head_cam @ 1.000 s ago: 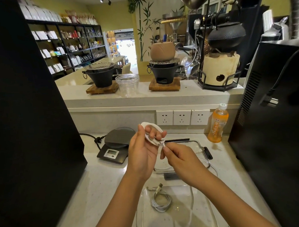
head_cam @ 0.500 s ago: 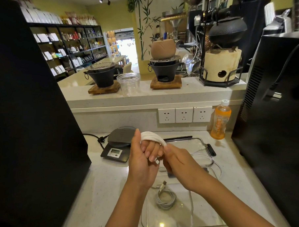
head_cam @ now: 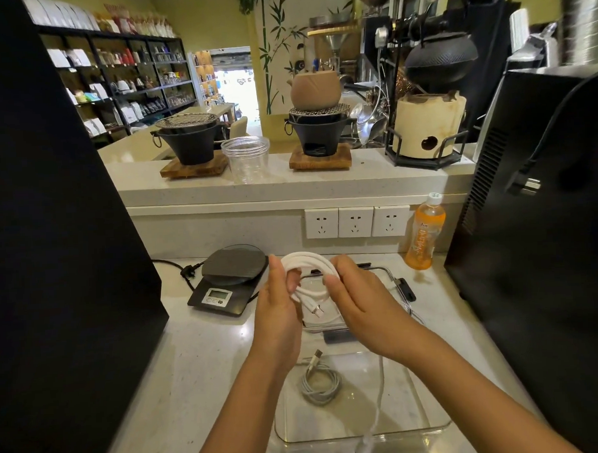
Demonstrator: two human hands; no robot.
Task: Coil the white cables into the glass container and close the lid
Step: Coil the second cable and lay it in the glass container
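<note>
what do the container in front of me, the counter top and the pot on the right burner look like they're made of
Container: clear glass, glossy; the counter shows straight through it.
Counter top: looks like polished pale stone or a composite, finely speckled with soft glare; which one is unclear.
Pot: seems unglazed clay, matte tan with no shine.

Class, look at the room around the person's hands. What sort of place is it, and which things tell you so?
Probably a tea or coffee shop, seen from behind the counter: shelves of packaged goods, a clay teapot on a small charcoal stove, and a black iron kettle.
</note>
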